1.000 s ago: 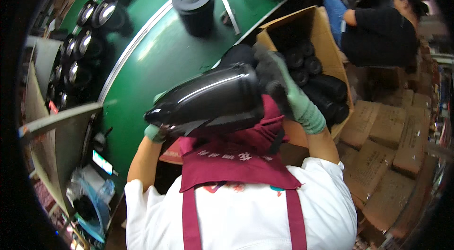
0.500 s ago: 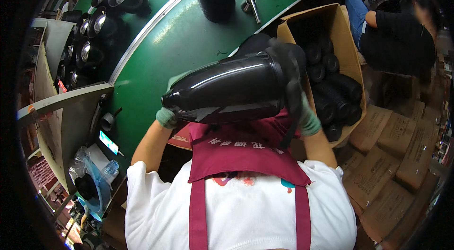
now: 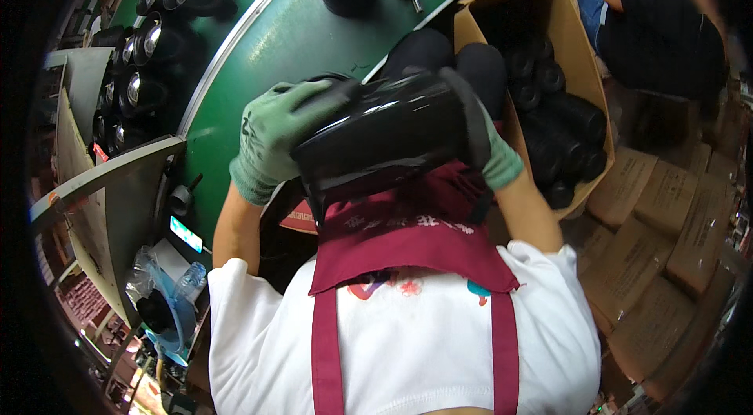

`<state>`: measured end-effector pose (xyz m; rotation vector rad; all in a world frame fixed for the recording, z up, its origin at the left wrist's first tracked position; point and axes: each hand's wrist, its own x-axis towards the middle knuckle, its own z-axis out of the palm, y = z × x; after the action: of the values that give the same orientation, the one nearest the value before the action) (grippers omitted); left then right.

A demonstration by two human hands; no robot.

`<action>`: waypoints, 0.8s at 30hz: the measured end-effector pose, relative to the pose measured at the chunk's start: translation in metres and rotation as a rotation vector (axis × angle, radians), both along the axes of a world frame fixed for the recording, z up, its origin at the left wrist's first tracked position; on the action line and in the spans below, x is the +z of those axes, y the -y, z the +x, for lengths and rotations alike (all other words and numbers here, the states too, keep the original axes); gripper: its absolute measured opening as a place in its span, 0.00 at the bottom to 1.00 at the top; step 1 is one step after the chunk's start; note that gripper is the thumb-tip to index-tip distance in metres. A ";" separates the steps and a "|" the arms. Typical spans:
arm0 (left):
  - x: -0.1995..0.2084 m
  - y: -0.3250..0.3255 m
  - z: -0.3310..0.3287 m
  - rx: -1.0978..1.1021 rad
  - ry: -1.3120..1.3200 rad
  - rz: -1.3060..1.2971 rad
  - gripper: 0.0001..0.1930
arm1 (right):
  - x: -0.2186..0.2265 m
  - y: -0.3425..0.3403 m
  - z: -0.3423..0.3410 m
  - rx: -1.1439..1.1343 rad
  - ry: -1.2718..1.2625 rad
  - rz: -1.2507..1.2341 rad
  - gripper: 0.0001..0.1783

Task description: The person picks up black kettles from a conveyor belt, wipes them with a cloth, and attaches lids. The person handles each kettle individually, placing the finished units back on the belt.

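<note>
At the green table [image 3: 267, 54] — open carton [image 3: 584, 34] on R side — a glossy blk piece [image 3: 384, 136] is clamped btwn gloved L hand [image 3: 276, 129] & R hand [image 3: 478, 129].

Left hand [image 3: 282, 126] and right hand [image 3: 480, 131] facing each other

The left forearm [image 3: 238, 228] is pointing forward, bare below its white sleeve [image 3: 239, 301]. The green back of the left glove [image 3: 263, 150] is showing, its fingers [image 3: 320, 107] bending inward. The right forearm [image 3: 532, 216] is slanting forward and inward, a green cuff [image 3: 503, 168] covering the wrist. Its dark-gloved hand is standing opposite. Both hands are gripping.
</note>
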<state>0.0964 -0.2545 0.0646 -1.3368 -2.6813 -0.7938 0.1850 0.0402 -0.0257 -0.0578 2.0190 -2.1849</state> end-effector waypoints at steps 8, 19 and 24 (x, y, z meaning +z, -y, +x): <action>-0.105 0.023 0.034 0.336 1.131 0.828 0.23 | 0.014 0.011 0.000 -0.158 -0.323 0.308 0.27; -0.070 0.002 0.010 0.272 0.994 0.593 0.25 | 0.023 -0.007 0.000 -0.158 0.262 -0.044 0.38; -0.160 0.017 0.045 0.309 1.463 1.066 0.25 | 0.032 0.003 0.005 -0.145 -0.381 0.147 0.37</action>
<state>0.1417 -0.2715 -0.0959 0.1004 -1.8826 -3.2468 0.1902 0.0374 0.0059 -0.3434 2.4512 -2.2400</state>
